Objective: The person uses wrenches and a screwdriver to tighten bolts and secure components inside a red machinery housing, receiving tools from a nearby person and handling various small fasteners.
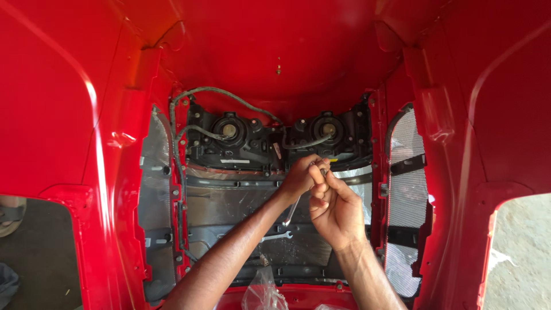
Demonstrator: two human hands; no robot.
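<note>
Spanner is gripped in the left hand, shank hanging down and slightly left below the fist, working end hidden up among the fingers just below the black headlamp housing. Right hand is closed beside it, fingertips pinched on something small at the same spot; what is pinched cannot be told. Spanner is judged stiff, thin steel, fairly light, bare metal, so likely slippery if oily; best held by the flat of the shank, near the free end for leverage. A second spanner is seen lying loose on the silver-lined panel below the hands. A clear plastic bag sits at the lower edge. Grey wiring loom is routed over the housing, with the red bonnet shell all round.
</note>
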